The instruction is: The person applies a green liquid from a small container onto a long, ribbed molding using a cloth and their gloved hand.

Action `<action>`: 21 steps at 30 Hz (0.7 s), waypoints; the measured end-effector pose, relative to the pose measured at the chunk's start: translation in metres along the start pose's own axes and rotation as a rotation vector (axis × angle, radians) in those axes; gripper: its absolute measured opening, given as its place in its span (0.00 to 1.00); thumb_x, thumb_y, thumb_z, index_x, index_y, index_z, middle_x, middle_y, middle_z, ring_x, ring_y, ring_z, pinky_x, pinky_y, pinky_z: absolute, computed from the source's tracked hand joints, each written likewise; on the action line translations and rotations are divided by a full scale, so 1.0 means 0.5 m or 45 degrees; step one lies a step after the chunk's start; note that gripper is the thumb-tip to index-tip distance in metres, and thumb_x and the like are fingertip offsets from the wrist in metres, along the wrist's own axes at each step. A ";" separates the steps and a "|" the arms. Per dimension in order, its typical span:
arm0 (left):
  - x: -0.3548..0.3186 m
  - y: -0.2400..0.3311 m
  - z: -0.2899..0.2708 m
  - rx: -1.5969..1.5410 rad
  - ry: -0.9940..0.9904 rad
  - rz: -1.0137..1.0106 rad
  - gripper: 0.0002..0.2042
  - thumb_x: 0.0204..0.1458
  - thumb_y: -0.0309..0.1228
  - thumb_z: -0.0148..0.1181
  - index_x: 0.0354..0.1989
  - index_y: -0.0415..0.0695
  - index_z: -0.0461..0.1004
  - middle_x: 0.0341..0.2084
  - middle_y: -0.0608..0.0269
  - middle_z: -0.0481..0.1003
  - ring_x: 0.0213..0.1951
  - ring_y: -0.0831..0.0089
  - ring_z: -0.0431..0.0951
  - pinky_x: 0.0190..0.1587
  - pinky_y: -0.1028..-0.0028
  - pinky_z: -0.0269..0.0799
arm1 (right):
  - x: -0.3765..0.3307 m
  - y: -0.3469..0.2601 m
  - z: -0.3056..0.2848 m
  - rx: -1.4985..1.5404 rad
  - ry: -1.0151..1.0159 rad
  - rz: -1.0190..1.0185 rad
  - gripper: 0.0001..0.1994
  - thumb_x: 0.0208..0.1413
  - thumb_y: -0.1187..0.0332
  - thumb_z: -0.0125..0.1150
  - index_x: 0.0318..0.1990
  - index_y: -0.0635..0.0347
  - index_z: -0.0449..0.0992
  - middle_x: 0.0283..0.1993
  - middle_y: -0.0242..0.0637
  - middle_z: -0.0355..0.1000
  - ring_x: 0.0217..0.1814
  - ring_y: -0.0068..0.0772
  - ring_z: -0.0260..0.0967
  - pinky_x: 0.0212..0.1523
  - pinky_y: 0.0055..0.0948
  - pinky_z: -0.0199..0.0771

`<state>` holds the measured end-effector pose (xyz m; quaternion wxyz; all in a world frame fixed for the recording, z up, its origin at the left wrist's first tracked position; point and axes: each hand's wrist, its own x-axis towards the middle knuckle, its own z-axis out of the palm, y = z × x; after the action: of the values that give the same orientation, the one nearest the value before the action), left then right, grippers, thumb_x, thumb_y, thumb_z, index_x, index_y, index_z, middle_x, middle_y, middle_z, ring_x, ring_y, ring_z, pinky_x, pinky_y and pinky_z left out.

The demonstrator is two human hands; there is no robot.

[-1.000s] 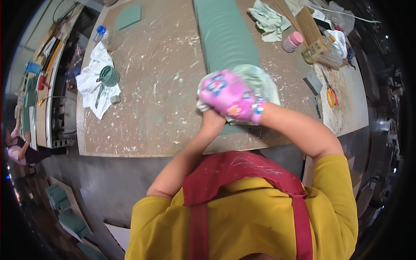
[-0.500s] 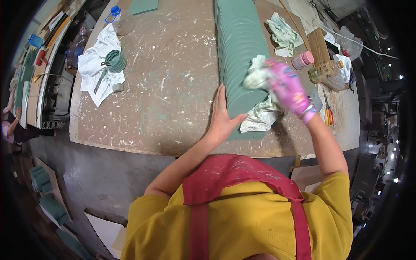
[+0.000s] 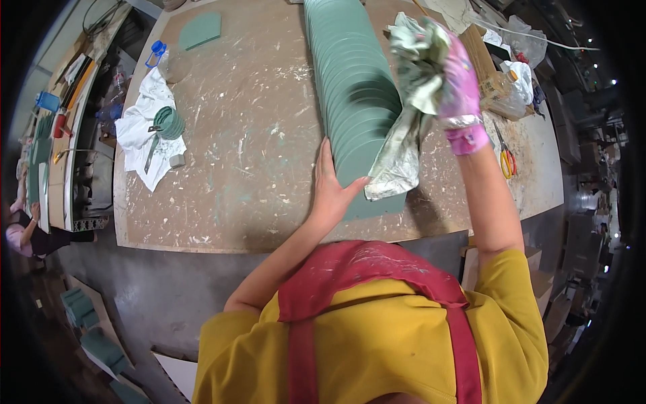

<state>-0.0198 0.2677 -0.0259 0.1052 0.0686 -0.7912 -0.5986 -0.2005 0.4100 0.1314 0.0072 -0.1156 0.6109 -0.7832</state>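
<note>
A long row of green, round-topped panels [image 3: 346, 67], overlapping one behind another, runs away from me across the worktable. My bare left hand [image 3: 334, 183] lies along the left side of its near end, fingers straight and thumb spread toward the front panel. To the right of the row, my right hand [image 3: 460, 87], in a pink patterned glove, grips a crumpled white rag [image 3: 404, 149] with greenish stains. The rag's tail hangs down over the right edge of the nearest panels, its tip close to my left thumb. The glove's fingertips are partly hidden by cloth.
On the brown, paint-spattered worktable [image 3: 235, 135], a green-stained cup [image 3: 168, 123] rests on a white cloth [image 3: 149, 97] at left. Farther back is a loose green panel [image 3: 200, 31]. At right lie scissors [image 3: 507, 160] and a cardboard box [image 3: 479, 57]. Another person [image 3: 27, 225] is at far left.
My right hand has lifted and moved farther away, drawing the rag up so it hangs long. My left hand keeps its place on the row. The whole view has shifted slightly.
</note>
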 end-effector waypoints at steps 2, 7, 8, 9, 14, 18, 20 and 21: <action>-0.001 -0.005 -0.003 -0.005 -0.008 -0.034 0.50 0.41 0.33 0.71 0.68 0.33 0.42 0.65 0.39 0.52 0.65 0.51 0.54 0.66 0.62 0.52 | -0.064 0.025 -0.054 -0.308 -0.139 0.092 0.23 0.61 0.60 0.51 0.61 0.58 0.64 0.51 0.47 0.71 0.51 0.39 0.72 0.49 0.34 0.76; 0.004 -0.001 0.001 0.083 -0.005 -0.021 0.49 0.42 0.29 0.70 0.68 0.33 0.41 0.63 0.40 0.55 0.63 0.55 0.59 0.63 0.65 0.56 | -0.240 0.173 -0.095 -1.335 -0.232 -0.543 0.24 0.59 0.57 0.51 0.60 0.57 0.66 0.62 0.52 0.59 0.66 0.43 0.57 0.65 0.42 0.57; 0.006 -0.002 0.002 0.021 -0.006 -0.009 0.49 0.42 0.28 0.69 0.69 0.33 0.41 0.62 0.41 0.56 0.63 0.56 0.59 0.63 0.65 0.57 | -0.238 0.173 -0.106 -1.198 -0.197 -0.421 0.22 0.59 0.57 0.52 0.58 0.57 0.68 0.59 0.50 0.62 0.63 0.42 0.60 0.63 0.40 0.59; 0.002 -0.006 -0.002 -0.033 -0.018 0.003 0.48 0.42 0.27 0.69 0.69 0.34 0.41 0.62 0.41 0.56 0.62 0.57 0.60 0.63 0.66 0.57 | -0.242 0.170 -0.112 -1.056 -0.151 -0.294 0.21 0.59 0.57 0.52 0.56 0.57 0.69 0.57 0.47 0.65 0.61 0.41 0.62 0.62 0.38 0.61; 0.002 -0.019 0.002 -0.044 -0.060 -0.025 0.48 0.44 0.24 0.66 0.69 0.36 0.37 0.59 0.43 0.61 0.59 0.60 0.65 0.60 0.67 0.61 | -0.099 0.075 -0.106 -1.326 -0.333 -0.354 0.13 0.61 0.63 0.50 0.48 0.57 0.74 0.43 0.44 0.70 0.46 0.45 0.71 0.48 0.40 0.71; 0.000 -0.018 0.009 -0.213 -0.087 -0.181 0.50 0.41 0.31 0.69 0.69 0.34 0.39 0.64 0.38 0.51 0.65 0.50 0.55 0.66 0.61 0.51 | -0.088 0.084 0.015 -1.681 -0.686 -0.554 0.11 0.47 0.70 0.61 0.39 0.58 0.72 0.38 0.44 0.68 0.39 0.50 0.69 0.41 0.42 0.71; -0.010 -0.016 0.010 -0.282 -0.066 -0.205 0.47 0.42 0.30 0.69 0.68 0.34 0.43 0.63 0.39 0.54 0.64 0.52 0.57 0.65 0.61 0.52 | -0.094 0.071 0.050 -1.713 -0.788 -0.605 0.11 0.47 0.64 0.61 0.37 0.56 0.72 0.37 0.43 0.69 0.41 0.49 0.70 0.40 0.42 0.71; -0.010 -0.013 0.013 -0.367 -0.023 -0.227 0.45 0.42 0.30 0.69 0.67 0.34 0.47 0.62 0.41 0.57 0.63 0.54 0.59 0.65 0.61 0.53 | -0.104 0.069 0.064 -1.698 -0.855 -0.683 0.11 0.48 0.62 0.60 0.36 0.56 0.72 0.38 0.42 0.70 0.40 0.48 0.71 0.40 0.41 0.72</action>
<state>-0.0169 0.2733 -0.0343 0.0535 0.1173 -0.6887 -0.7135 -0.1481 0.3784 0.0964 -0.0687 -0.4689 0.8676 -0.1504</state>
